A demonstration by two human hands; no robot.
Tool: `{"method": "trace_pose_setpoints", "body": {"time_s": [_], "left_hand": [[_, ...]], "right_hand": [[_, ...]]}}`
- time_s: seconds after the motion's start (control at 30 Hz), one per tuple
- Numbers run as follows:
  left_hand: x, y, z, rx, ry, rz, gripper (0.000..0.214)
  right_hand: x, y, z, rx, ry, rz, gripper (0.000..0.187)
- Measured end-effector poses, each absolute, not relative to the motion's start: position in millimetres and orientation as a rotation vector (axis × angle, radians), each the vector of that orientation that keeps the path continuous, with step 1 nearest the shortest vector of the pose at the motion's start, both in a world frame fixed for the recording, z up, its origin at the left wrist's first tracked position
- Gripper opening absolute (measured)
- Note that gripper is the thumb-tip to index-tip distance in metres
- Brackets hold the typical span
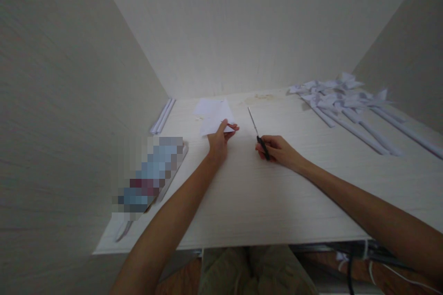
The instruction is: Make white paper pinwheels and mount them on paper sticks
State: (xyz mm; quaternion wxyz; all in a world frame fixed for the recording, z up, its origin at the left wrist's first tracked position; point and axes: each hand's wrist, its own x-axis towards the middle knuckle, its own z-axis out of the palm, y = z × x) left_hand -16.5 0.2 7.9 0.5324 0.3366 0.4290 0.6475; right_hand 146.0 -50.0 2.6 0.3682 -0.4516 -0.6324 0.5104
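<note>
My left hand (pixel 221 140) pinches the near corner of a white sheet of paper (pixel 215 115) that lies on the pale table (pixel 263 193) near its far middle. A little to the right, my right hand (pixel 277 150) is closed round the black handles of a pair of scissors (pixel 255 130). The scissors' blades are together, rest on the table and point away from me. The two hands are about a hand's width apart.
Several white paper pinwheels on long rolled sticks (pixel 346 106) lie at the far right. Rolled paper sticks (pixel 162 116) rest against the left wall. A blurred flat object (pixel 152 173) lies at the left. Walls close in on three sides.
</note>
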Motion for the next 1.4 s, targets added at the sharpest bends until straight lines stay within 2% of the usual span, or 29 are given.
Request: {"method": "trace_pose_setpoints", "body": {"time_s": [1.4], "left_hand": [[-15.2, -0.1, 7.3, 0.803, 0.953, 1.55, 0.01]], "right_hand": [[150.6, -50.5, 3.4, -1.385, -1.928, 1.223, 0.038]]}}
